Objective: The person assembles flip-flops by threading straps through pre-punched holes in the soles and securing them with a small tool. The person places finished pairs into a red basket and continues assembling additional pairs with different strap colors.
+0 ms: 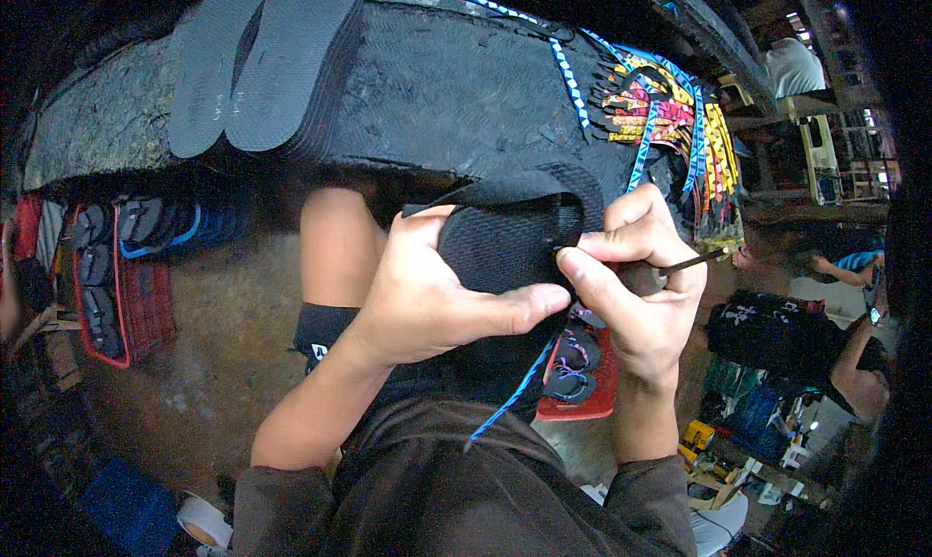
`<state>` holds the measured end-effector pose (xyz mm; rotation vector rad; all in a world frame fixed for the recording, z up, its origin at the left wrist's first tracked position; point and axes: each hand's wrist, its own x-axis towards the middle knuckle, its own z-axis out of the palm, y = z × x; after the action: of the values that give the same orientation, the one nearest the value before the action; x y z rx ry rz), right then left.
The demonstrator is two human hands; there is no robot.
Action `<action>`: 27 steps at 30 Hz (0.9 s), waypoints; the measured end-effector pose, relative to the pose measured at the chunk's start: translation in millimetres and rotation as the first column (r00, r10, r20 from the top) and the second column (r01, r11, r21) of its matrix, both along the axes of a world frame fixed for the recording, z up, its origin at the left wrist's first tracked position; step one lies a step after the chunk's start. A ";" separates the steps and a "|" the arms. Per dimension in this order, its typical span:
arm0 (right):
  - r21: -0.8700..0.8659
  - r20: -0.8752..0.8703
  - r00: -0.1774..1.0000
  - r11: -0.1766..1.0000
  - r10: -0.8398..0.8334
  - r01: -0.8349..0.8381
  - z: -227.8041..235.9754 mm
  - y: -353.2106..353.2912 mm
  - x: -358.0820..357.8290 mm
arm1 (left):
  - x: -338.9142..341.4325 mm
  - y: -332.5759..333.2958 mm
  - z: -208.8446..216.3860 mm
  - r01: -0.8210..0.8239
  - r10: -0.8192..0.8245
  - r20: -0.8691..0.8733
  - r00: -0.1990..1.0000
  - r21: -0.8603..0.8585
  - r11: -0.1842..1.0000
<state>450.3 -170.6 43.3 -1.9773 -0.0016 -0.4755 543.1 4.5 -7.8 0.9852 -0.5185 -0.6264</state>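
Observation:
A black flip-flop sole (498,244) with a ribbed surface is bent upward between my hands, above my lap. My left hand (417,290) is wrapped round its left side, thumb stretched along the near edge. At the sole's right edge, the thumb and forefinger of my right hand (636,290) pinch together; what lies between their tips is too small to make out. The other fingers of that hand hold a tool with a dark rounded handle (643,279) and a thin metal shaft pointing right. A blue patterned strap (515,392) hangs below the sole.
Beyond my knees stands a dark worn bench (456,81) with a stack of grey soles (267,67) and a bundle of colourful straps (665,115). Left on the floor are a red crate (146,309) and a blue basket (201,232) of footwear. A red tray (597,406) holds sandals; another person (859,368) sits right.

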 end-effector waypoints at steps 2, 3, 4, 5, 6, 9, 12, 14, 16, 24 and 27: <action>-0.021 -0.064 0.997 0.999 -0.037 0.035 -3.1 -2.1 1.4 | 0.7 -2.7 0.4 -0.048 0.048 0.041 0.998 0.001 0.999; 0.011 -0.038 0.999 1.000 -0.004 0.004 -5.1 -2.8 3.4 | 1.3 -4.9 -0.8 -0.061 0.060 0.079 0.995 0.018 0.998; 0.027 -0.055 0.998 0.999 -0.016 0.018 -7.3 -3.3 6.6 | 2.2 -5.7 -3.0 -0.089 0.082 0.129 0.988 0.054 0.995; 0.038 -0.052 0.998 0.999 -0.017 0.019 -8.2 -3.3 9.4 | 5.6 -6.0 -7.1 -0.113 0.093 0.186 0.978 0.103 0.988; 0.039 -0.034 0.999 0.999 0.002 0.000 -9.9 -4.1 15.3 | 5.5 -9.5 -12.7 -0.133 0.112 0.135 0.984 0.158 0.978; -0.090 -0.345 0.931 0.992 -0.120 0.094 -10.1 -3.5 28.4 | 10.3 -22.7 -41.3 -0.138 0.164 -0.098 0.982 0.232 0.963; -0.291 -0.249 0.964 0.957 -0.096 0.020 -8.1 4.3 21.5 | 23.4 -31.5 -78.6 -0.140 0.185 -0.388 0.903 0.140 0.980; -0.201 -0.404 0.914 0.978 -0.028 -0.059 -18.6 12.5 10.5 | 29.4 -29.8 -101.3 -0.133 0.208 -0.479 0.853 0.185 0.974; -0.274 -0.488 0.867 0.961 -0.100 -0.044 -46.7 14.9 8.6 | 33.8 -28.7 -119.0 -0.108 0.241 -0.513 0.824 0.276 0.955; -0.424 -0.529 0.837 0.898 -0.142 -0.115 -94.0 1.1 17.6 | 31.7 -26.3 -130.8 -0.132 0.222 -0.450 0.865 0.222 0.966; -0.619 -0.574 0.799 0.733 -0.178 -0.282 -68.2 0.4 33.7 | 30.0 -27.6 -129.4 -0.169 0.265 -0.464 0.845 0.240 0.956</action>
<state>484.0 -170.1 -25.0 -2.7861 0.1953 0.2924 573.0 -23.1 -137.2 0.9998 0.1121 -0.6992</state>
